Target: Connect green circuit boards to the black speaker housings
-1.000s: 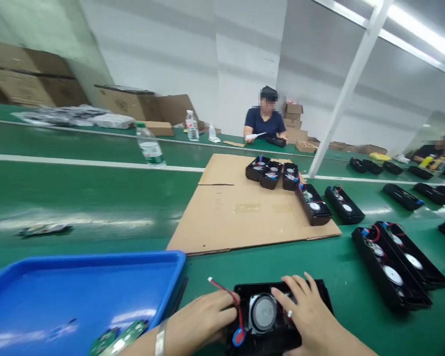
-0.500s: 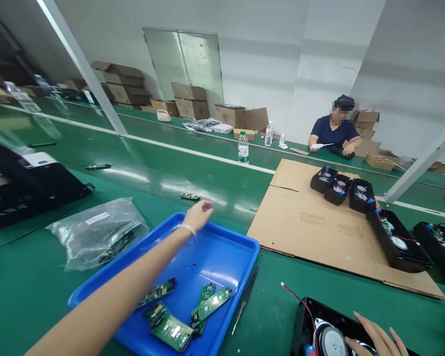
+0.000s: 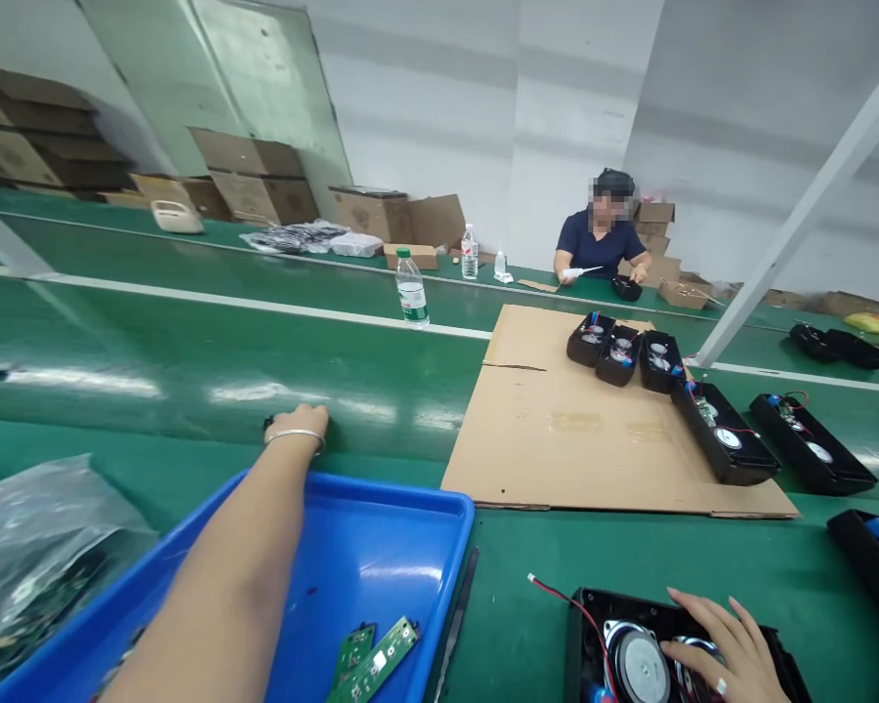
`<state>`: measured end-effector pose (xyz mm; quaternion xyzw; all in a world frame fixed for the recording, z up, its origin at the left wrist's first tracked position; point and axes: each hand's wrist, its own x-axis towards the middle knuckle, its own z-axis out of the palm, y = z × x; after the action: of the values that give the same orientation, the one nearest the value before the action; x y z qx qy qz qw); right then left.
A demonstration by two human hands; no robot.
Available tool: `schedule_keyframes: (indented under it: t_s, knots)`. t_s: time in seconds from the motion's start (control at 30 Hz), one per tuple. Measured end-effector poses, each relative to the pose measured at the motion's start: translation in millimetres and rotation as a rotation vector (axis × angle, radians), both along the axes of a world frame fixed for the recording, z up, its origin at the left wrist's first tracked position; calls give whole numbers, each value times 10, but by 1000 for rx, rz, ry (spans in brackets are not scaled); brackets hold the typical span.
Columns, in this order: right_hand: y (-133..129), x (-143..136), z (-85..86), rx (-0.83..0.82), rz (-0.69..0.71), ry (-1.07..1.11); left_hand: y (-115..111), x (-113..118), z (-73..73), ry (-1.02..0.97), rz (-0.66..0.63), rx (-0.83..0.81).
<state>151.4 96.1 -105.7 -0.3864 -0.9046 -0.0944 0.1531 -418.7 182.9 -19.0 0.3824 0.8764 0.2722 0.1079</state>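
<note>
My left hand point(image 3: 298, 426) reaches past the far rim of the blue tray point(image 3: 402, 493), down onto the green conveyor belt. Its fingers are closed and mostly hidden; a small dark end of a circuit board point(image 3: 268, 423) pokes out at their left. Green circuit boards point(image 3: 381, 664) lie in the tray below my forearm. At the lower right, my right hand point(image 3: 732, 644) rests with fingers spread over a black speaker box point(image 3: 582, 635). One round silver speaker point(image 3: 643, 669) shows beside my thumb, and the other is partly covered. A red wire with a white plug sticks out of the box.
Tweezers point(image 3: 458, 625) lie right of the tray, a plastic bag of boards point(image 3: 44, 557) left. Several speaker boxes point(image 3: 725, 430) stand on and beside a cardboard sheet point(image 3: 534, 430). A water bottle point(image 3: 412, 288) stands beyond the belt. A co-worker point(image 3: 605, 234) sits opposite; a post point(image 3: 798, 215) rises at right.
My left hand has gone down onto the belt, over the circuit board that lay in the open there. The view has turned right. My right hand stays on the speaker box.
</note>
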Motion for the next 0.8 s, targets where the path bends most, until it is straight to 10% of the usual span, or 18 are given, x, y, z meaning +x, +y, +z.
schedule_keyframes:
  t_s: [0.2,0.37,0.6,0.8]
  knots:
    - [-25,-22,408,-193,92,98,-123,369,255,-105,-102,145]
    - [-129,-539,854,-171,19,255,-708,1155,386,-410,-290,290]
    - [-293,-1199,889,-347,117,510,-1688,2133,160,-1236,-304,421]
    - [-245,-1357,1161,-993,210,939,-1886,2369,-55,-1293,-282,510]
